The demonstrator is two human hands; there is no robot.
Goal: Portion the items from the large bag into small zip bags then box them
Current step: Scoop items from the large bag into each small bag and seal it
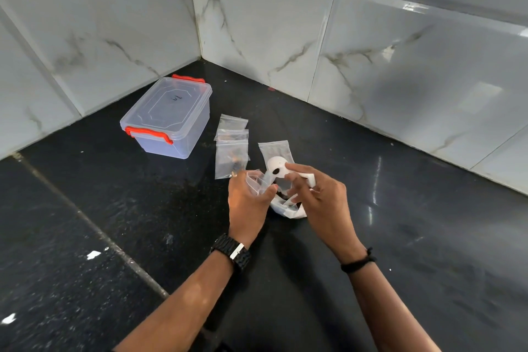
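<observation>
My left hand holds a small clear zip bag open between thumb and fingers. My right hand grips the handle of a white scoop, whose bowl carries a dark item and is tipped toward the bag's mouth. Beneath both hands lies the large crumpled bag with dark contents. Three small zip bags lie on the counter behind: one holding dark and orange pieces, another behind it, and a clear one partly under the scoop.
A clear plastic box with its lid on and red clips stands at the back left on the black stone counter. Marble-tiled walls meet in a corner behind. A seam crosses the counter on the left.
</observation>
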